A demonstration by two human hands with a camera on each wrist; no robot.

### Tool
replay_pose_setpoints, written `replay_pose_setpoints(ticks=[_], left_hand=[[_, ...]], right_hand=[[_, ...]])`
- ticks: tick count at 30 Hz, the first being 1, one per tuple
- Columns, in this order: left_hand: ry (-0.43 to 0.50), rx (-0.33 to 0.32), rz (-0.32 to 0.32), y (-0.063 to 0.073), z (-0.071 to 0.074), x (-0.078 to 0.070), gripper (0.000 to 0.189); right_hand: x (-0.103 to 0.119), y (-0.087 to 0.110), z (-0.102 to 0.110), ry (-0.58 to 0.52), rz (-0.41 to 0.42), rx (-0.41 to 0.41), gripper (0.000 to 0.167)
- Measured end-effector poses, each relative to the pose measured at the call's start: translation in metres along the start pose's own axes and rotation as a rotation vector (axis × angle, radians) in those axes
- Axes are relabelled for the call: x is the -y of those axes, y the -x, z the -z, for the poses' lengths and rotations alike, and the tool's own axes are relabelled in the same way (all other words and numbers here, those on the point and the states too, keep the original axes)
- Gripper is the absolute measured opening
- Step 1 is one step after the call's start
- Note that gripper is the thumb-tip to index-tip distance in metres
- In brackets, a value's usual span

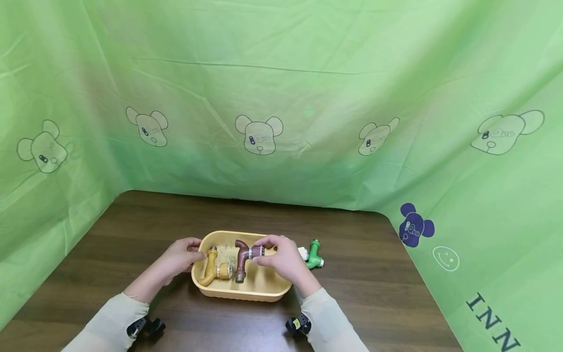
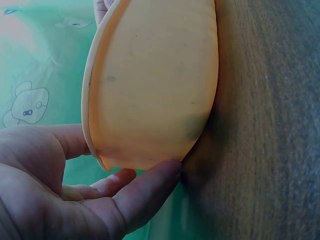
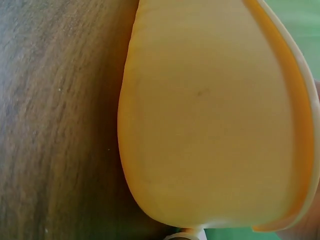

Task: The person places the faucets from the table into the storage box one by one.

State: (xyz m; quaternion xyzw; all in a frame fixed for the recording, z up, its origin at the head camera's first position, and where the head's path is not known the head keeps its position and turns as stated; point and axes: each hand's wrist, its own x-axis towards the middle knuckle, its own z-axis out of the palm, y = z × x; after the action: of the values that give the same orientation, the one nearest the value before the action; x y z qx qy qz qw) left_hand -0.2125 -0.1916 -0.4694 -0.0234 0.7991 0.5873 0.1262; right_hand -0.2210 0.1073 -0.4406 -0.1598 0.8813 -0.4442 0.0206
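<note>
A pale yellow plastic basin [image 1: 246, 295] stands on the table, with a yellow tap [image 1: 211, 266] lying in its left part. My left hand [image 1: 179, 256] grips the basin's left end; in the left wrist view the thumb reaches over the rim [image 2: 86, 100] and other fingers lie against the outside wall. Over the middle of the basin, my right hand [image 1: 283, 258] pinches a maroon tap [image 1: 241, 259] by its ridged knob. Whether that tap touches the basin floor I cannot tell. The right wrist view shows mostly the basin's outer wall [image 3: 210, 125].
A green tap [image 1: 314, 255] with white ends lies on the table just right of the basin, partly behind my right hand. The brown wooden table [image 1: 360, 293] is enclosed by a green printed curtain [image 1: 308, 166] at the back and sides.
</note>
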Motion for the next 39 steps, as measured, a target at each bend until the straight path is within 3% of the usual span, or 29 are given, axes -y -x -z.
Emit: replay_pose_setpoints(ticks=[28,39], left_hand=[[0.004,0.006,-0.021,0.000,0.001,0.001,0.050],[0.005,0.006,-0.013,0.001,0.001,0.000,0.049]], right_hand=[[0.000,-0.007,-0.010,0.059,-0.034,0.025,0.034],[-0.001,-0.009,-0.015,0.141,-0.010,0.025,0.036]])
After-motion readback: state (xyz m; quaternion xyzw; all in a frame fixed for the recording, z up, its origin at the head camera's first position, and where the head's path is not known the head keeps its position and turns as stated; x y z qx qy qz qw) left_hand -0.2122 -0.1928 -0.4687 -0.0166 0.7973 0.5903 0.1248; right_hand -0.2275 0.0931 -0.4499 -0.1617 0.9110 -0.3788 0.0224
